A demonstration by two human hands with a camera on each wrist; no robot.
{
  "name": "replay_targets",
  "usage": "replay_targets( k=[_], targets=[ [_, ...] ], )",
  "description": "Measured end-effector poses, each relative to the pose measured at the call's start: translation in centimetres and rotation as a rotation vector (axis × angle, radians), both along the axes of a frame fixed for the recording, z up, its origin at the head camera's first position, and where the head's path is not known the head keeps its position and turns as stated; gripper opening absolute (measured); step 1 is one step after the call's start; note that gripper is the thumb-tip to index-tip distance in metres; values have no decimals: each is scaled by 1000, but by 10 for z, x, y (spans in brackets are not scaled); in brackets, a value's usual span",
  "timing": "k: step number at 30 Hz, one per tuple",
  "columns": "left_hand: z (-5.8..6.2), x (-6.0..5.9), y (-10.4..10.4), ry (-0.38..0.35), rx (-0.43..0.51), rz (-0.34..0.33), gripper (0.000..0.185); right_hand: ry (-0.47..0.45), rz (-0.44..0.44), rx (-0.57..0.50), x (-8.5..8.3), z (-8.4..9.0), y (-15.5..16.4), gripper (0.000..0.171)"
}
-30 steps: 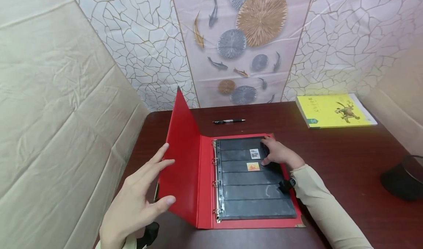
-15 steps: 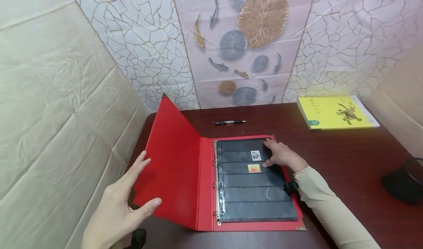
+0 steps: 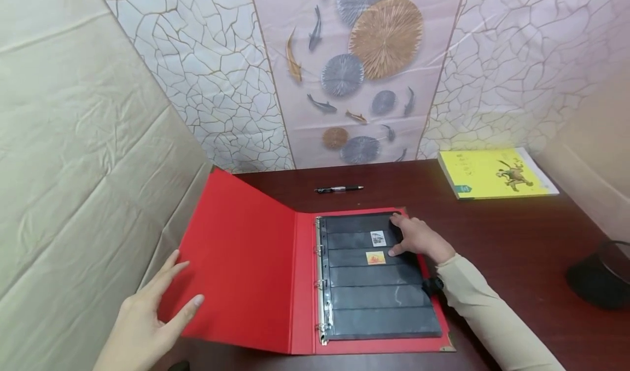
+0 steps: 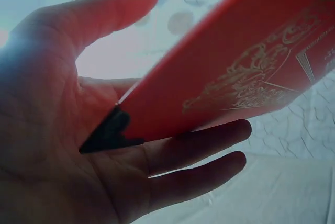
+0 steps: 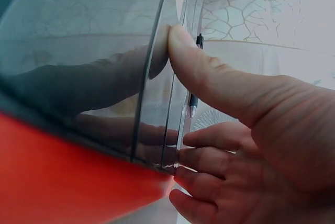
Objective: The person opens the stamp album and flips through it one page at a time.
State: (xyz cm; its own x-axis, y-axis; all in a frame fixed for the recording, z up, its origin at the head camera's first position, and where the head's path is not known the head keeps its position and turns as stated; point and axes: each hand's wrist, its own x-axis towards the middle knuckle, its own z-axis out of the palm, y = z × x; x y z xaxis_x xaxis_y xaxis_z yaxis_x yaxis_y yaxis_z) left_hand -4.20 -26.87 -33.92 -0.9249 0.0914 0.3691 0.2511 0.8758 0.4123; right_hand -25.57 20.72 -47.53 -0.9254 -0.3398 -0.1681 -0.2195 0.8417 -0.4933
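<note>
A big red binder [image 3: 246,272] lies open on the dark brown table [image 3: 517,239], near its front edge. The left hand [image 3: 143,327] holds up the red cover [image 4: 235,82] by its outer corner — the fingers [image 4: 204,145] are straight and spread out under the cover, and the thumb [image 4: 112,7] lies on top. The cover leans back toward the left edge of the table. The right hand [image 3: 418,238] rests on the black page [image 3: 379,283] at its right edge. Its thumb [image 5: 209,72] presses flat on the shiny page, and the other fingers [image 5: 209,158] curl at the page edge. Two small stamps [image 3: 377,248] sit in the page strips, just beside that hand. A pen [image 3: 338,188] lies behind the binder — a yellow book [image 3: 494,174] sits at the far right corner.
</note>
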Motion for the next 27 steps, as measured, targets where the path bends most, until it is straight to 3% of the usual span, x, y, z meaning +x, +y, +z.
replay_targets(
  k=[7,13,21,27],
  targets=[
    [-17,-1,-21,-40,1,48,58,13,11,-4,1,0,1,93],
    [-39,-2,-35,-69,10,75,59,-8,8,-7,1,0,0,93],
    [-67,-9,-47,-177,-39,108,66,-9,3,18,3,2,-4,91],
    [-82,-11,-53,-237,-18,112,66,-10,-10,12,4,1,-3,90]
  ],
)
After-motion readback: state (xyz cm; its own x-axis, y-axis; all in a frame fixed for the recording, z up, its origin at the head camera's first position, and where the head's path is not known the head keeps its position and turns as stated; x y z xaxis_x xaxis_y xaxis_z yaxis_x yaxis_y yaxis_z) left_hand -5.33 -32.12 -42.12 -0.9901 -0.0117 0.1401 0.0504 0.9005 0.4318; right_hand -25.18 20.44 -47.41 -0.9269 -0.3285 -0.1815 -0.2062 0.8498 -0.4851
